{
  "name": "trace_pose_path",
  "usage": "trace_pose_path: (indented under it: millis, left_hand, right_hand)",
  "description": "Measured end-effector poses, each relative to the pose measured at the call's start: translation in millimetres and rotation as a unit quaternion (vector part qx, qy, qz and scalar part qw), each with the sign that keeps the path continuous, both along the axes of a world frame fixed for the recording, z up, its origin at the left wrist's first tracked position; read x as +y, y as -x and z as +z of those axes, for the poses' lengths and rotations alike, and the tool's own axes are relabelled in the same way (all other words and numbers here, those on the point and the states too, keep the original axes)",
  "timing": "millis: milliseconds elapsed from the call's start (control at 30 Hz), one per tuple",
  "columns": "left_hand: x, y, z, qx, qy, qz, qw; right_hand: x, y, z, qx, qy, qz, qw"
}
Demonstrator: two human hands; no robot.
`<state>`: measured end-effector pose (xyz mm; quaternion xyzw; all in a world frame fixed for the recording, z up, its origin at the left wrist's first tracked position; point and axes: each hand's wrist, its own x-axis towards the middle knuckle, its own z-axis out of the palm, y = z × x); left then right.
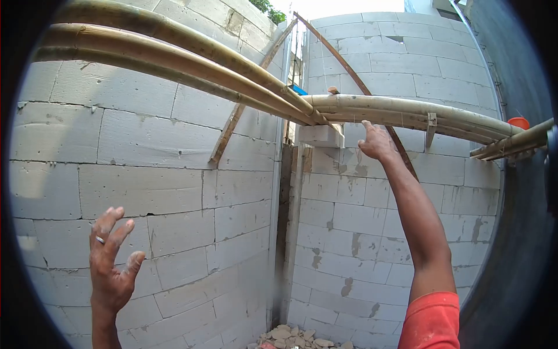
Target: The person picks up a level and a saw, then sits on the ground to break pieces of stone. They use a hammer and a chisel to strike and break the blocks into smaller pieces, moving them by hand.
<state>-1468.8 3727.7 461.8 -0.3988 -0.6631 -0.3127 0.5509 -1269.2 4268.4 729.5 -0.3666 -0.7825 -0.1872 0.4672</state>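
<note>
Daylit from above, washed out to white in the sky at top centre. Dim along the right edge. Bowed by wide-angle distortion in the bamboo poles; blackened at the corners; smudged softly at lower centre.

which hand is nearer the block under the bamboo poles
Right. The right hand is up just right of the block; the left hand is lower, well to its left.
</note>
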Motion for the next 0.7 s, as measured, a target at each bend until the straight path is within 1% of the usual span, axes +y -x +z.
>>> trace_pose_path:
  millis: [67, 167, 200, 267, 300, 367, 400, 433, 467, 533, 567, 633, 667, 700]
  left_hand:
    - [29.6, 12.7, 73.8, 0.126, -0.006, 0.032, 0.992]
    - [75.3, 23.1, 159.7, 0.191, -0.035, 0.052, 0.980]
    - [90.7, 24.9, 181.4, 0.206, -0.038, 0.059, 0.976]
    - [121.2, 26.6, 215.3, 0.234, -0.040, 0.074, 0.968]
    - [135.4, 27.9, 232.5, 0.267, -0.027, 0.093, 0.959]
    - [169.2, 33.7, 270.8, 0.277, -0.038, 0.130, 0.951]
    - [187.3, 39.7, 292.4, 0.276, -0.051, 0.148, 0.948]
    - [204.1, 43.5, 313.6, 0.281, -0.064, 0.170, 0.942]
    - [221.6, 56.8, 337.4, 0.329, -0.112, 0.231, 0.909]
    - [248.0, 77.7, 370.1, 0.298, -0.168, 0.333, 0.879]
    - [253.7, 87.5, 379.1, 0.299, -0.172, 0.336, 0.876]
    - [257.3, 105.3, 384.8, 0.164, -0.124, 0.417, 0.885]
    - [253.9, 130.1, 393.7, 0.262, -0.171, 0.390, 0.866]
    - [257.5, 113.1, 392.9, 0.210, -0.154, 0.385, 0.886]
  right_hand:
    - [23.5, 18.3, 15.8, 0.050, -0.035, 0.008, 0.998]
    - [37.2, 42.7, 27.5, 0.074, -0.025, 0.027, 0.997]
    - [45.2, 50.0, 31.9, 0.077, -0.028, 0.029, 0.996]
    - [69.1, 60.9, 36.2, 0.134, -0.056, 0.079, 0.986]
    - [83.1, 67.2, 38.3, 0.141, -0.054, 0.081, 0.985]
    - [108.5, 82.1, 53.1, 0.197, -0.117, 0.094, 0.969]
    - [119.0, 90.0, 62.2, 0.207, -0.119, 0.098, 0.966]
    - [130.6, 96.8, 68.3, 0.179, -0.112, 0.100, 0.972]
    - [142.0, 102.1, 75.8, 0.150, -0.106, 0.100, 0.978]
    - [160.3, 117.7, 98.6, 0.136, -0.090, 0.098, 0.982]
    - [168.7, 127.8, 111.1, 0.151, -0.116, 0.100, 0.976]
    - [189.0, 153.9, 140.9, 0.151, -0.181, 0.108, 0.966]
    - [196.8, 167.4, 156.1, 0.145, -0.189, 0.113, 0.965]
    - [200.5, 180.0, 168.3, 0.140, -0.222, 0.080, 0.962]
